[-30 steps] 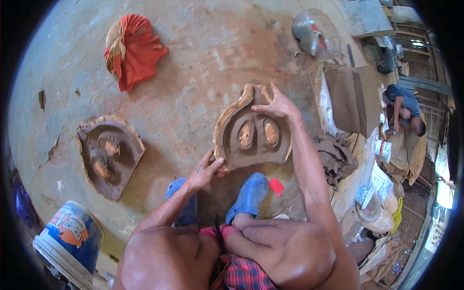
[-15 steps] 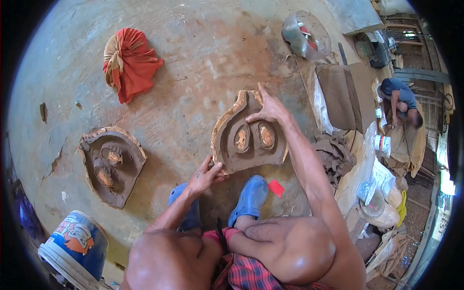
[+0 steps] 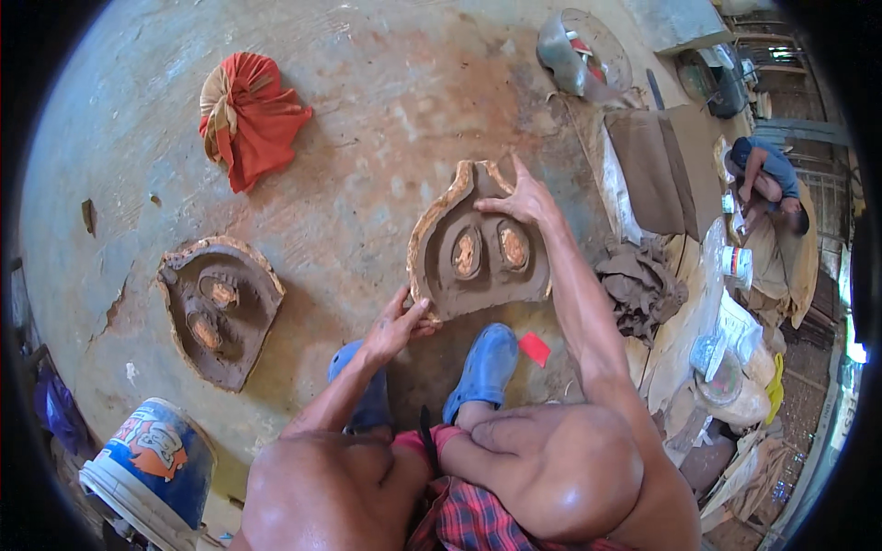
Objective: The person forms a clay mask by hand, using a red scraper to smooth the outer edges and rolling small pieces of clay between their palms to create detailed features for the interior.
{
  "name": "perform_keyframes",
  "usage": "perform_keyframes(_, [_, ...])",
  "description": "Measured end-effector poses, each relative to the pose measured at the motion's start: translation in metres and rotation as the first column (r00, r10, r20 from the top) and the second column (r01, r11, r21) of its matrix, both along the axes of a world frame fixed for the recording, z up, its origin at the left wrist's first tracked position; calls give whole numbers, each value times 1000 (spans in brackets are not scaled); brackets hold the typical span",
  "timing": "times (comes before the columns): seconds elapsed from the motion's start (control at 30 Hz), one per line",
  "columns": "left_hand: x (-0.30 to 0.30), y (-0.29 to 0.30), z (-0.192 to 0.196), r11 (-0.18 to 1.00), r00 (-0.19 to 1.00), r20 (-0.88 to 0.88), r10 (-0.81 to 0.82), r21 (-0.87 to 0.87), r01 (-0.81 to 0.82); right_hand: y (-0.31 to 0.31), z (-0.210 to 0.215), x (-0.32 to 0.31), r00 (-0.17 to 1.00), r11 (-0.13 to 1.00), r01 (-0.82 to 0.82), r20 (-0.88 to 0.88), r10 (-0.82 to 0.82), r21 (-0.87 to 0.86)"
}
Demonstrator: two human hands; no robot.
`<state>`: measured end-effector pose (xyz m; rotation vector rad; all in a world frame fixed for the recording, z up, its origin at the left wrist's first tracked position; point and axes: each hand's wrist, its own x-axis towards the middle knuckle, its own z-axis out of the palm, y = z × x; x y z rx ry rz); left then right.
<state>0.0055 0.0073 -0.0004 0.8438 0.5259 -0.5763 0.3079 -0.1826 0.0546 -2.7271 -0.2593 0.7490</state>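
A curved mould (image 3: pixel 448 292) with a pale, rough rim is lined with dark brown clay. Two raised oval rings of clay stand inside it, each around an orange-tan centre. My left hand (image 3: pixel 398 329) grips its near left edge, thumb on top and fingers partly hidden below. At the far right rim, my right hand (image 3: pixel 528 198) holds on with the thumb reaching over the clay and the fingers outside. A second clay-lined mould (image 3: pixel 241 342) of like shape lies on the floor to the left, apart from both hands.
On the concrete floor lie a red-and-tan cloth bundle (image 3: pixel 250 119) and a red scrap (image 3: pixel 534 349). A bucket (image 3: pixel 158 464) stands near left. To the right are flat brown clay slabs (image 3: pixel 650 170), a clay heap (image 3: pixel 640 286) and a seated person (image 3: pixel 774 174). Blue clogs (image 3: pixel 484 367) are on my feet.
The held mould has shifted slightly away from me and to the right, with both hands keeping their grip. The whole view has moved a little. The person at right has changed posture.
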Motion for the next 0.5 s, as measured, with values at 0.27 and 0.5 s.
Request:
perform_keyframes(0.27, [1,-4,-3,994,995,-21,99,-48,-100,9,4,7,997,994,0,-72,-8,-108])
perform_keyframes(0.5, [-8,-4,-10,992,993,-29,116,-36,-117,-9,-12,-4,988,996,78,-129,-83,-40])
